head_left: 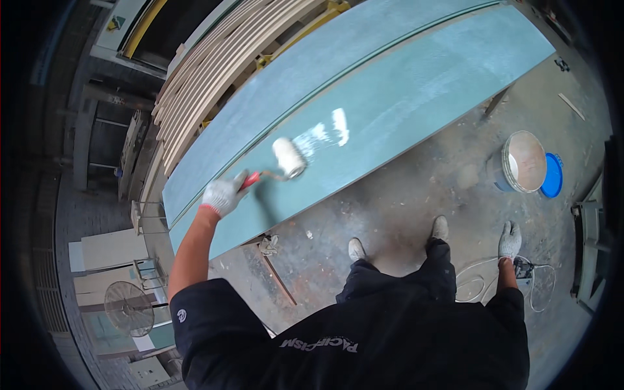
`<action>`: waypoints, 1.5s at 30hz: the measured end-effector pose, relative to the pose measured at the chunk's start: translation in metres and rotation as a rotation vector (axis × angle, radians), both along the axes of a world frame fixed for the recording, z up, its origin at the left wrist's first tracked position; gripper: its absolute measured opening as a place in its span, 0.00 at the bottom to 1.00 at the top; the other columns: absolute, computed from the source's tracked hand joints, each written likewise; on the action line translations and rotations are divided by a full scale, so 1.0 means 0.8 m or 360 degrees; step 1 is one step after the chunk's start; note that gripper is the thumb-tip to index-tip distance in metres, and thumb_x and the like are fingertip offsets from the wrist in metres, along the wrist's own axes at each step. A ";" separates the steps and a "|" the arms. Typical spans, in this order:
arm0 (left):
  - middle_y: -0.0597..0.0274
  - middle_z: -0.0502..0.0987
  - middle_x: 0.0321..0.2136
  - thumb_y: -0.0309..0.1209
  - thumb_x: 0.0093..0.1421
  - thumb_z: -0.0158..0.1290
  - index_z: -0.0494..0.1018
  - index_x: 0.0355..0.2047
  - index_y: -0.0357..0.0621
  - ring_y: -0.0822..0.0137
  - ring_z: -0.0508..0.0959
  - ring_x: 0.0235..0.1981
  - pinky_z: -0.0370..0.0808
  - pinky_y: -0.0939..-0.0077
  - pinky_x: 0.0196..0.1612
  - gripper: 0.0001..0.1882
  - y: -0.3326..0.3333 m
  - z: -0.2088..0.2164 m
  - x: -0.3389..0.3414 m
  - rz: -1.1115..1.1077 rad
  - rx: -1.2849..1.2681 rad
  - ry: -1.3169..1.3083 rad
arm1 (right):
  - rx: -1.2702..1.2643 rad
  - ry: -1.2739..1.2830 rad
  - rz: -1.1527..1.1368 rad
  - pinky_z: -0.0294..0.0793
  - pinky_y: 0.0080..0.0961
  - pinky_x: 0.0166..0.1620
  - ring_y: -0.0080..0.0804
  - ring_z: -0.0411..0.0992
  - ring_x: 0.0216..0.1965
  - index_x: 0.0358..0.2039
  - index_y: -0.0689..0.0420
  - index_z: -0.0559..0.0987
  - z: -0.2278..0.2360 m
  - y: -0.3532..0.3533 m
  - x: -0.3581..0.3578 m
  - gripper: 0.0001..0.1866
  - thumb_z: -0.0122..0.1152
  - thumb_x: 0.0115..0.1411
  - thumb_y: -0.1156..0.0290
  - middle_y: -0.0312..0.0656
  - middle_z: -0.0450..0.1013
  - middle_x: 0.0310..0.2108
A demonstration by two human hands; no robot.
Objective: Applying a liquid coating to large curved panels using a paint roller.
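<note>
My left hand (pixel 223 195), in a white knit glove, grips the red handle of a paint roller (pixel 289 156). The roller's white sleeve rests on a long pale blue-green panel (pixel 422 84). White paint (pixel 339 127) shows in wet patches just to the right of the sleeve. My right hand (pixel 510 240), also gloved, hangs at my right side with its fingers stretched out and nothing in it. Nearest to that hand are a small dark tool with a cable (pixel 523 268) on the floor and, farther out, a paint bucket (pixel 525 162).
A blue lid (pixel 552 175) lies beside the bucket. Long wooden strips (pixel 218 68) are stacked beyond the panel. At the left stands a round fan (pixel 129 309) near leaning boards (pixel 114 250). A narrow brown strip (pixel 279 281) lies on the stained floor under the panel's near edge.
</note>
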State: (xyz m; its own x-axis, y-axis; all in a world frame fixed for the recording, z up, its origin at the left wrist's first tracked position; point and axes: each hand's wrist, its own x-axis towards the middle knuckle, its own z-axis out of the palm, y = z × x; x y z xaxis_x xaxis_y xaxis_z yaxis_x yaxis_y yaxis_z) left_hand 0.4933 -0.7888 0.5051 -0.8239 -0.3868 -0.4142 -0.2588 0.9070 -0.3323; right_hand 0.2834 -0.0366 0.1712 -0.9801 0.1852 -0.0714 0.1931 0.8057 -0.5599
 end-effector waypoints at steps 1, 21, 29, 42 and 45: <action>0.49 0.82 0.36 0.44 0.65 0.55 0.68 0.61 0.54 0.46 0.83 0.38 0.78 0.49 0.40 0.26 -0.038 0.006 0.061 -0.0004 -0.0057 -0.0047 | 0.0056 -0.0039 0.0061 0.76 0.42 0.49 0.56 0.79 0.44 0.48 0.63 0.80 -0.013 -0.018 0.029 0.19 0.54 0.71 0.58 0.58 0.80 0.42; 0.49 0.81 0.29 0.47 0.68 0.51 0.69 0.47 0.46 0.45 0.83 0.32 0.78 0.49 0.33 0.19 -0.150 0.022 0.050 -0.0582 0.0163 0.0184 | 0.0151 -0.0446 -0.0099 0.75 0.41 0.48 0.51 0.79 0.41 0.44 0.66 0.82 -0.055 -0.271 0.428 0.21 0.55 0.69 0.58 0.62 0.79 0.38; 0.48 0.82 0.32 0.45 0.67 0.52 0.70 0.48 0.46 0.44 0.82 0.35 0.78 0.48 0.38 0.18 -0.284 0.015 0.233 -0.0392 0.0394 0.0161 | -0.0300 -0.0305 -0.0063 0.70 0.29 0.32 0.25 0.68 0.25 0.41 0.64 0.81 -0.042 -0.445 0.402 0.20 0.56 0.71 0.57 0.38 0.72 0.23; 0.49 0.80 0.24 0.48 0.65 0.55 0.68 0.60 0.52 0.46 0.82 0.27 0.76 0.49 0.30 0.27 -0.592 0.084 0.890 0.0125 -0.0096 -0.0334 | -0.0282 -0.0523 0.0105 0.77 0.32 0.51 0.39 0.81 0.43 0.47 0.64 0.82 -0.054 -0.657 0.709 0.18 0.59 0.68 0.61 0.54 0.82 0.41; 0.52 0.77 0.19 0.48 0.67 0.53 0.69 0.55 0.52 0.45 0.79 0.21 0.74 0.48 0.25 0.22 -0.599 0.070 0.830 -0.0108 -0.0117 -0.0353 | -0.0447 -0.0598 -0.0127 0.77 0.33 0.51 0.39 0.80 0.44 0.48 0.64 0.81 -0.066 -0.639 0.757 0.18 0.59 0.69 0.61 0.52 0.82 0.42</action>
